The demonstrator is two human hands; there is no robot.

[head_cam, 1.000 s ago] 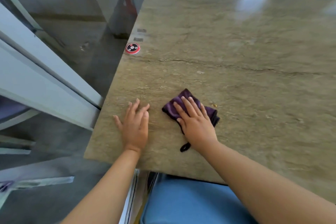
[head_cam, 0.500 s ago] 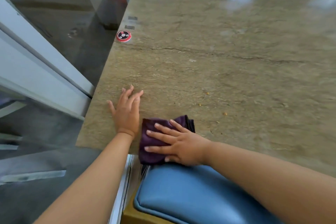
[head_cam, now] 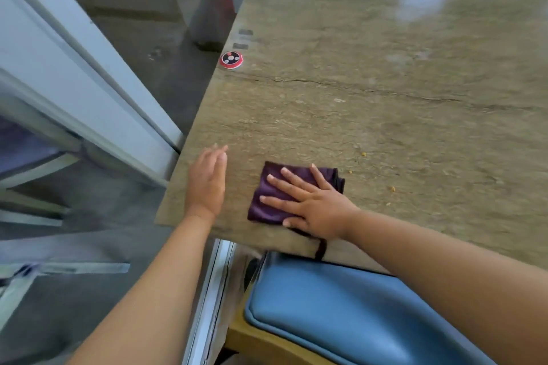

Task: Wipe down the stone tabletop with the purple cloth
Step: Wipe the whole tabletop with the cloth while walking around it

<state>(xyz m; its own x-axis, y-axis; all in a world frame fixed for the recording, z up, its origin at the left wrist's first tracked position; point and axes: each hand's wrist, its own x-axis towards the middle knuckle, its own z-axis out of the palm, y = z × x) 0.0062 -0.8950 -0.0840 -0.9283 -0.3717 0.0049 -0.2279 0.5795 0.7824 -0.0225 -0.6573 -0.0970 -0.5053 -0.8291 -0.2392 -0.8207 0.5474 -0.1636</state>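
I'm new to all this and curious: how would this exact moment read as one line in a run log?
step: wiping | right hand: flat on purple cloth near front edge | left hand: flat on stone tabletop | crumbs: right of cloth

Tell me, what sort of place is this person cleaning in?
Probably a restaurant or canteen. The large stone tabletop has blue padded chairs on both sides, a round red-and-black call button near its edge, and scattered crumbs beside the folded purple cloth.

The cloth [head_cam: 274, 195] lies on the table [head_cam: 385, 83] near its front edge, under the right hand [head_cam: 311, 204]. The left hand [head_cam: 207, 181] rests on the table left of the cloth. A button [head_cam: 231, 59] sits behind the cloth at the table's left edge. A chair [head_cam: 355, 311] stands before the table.
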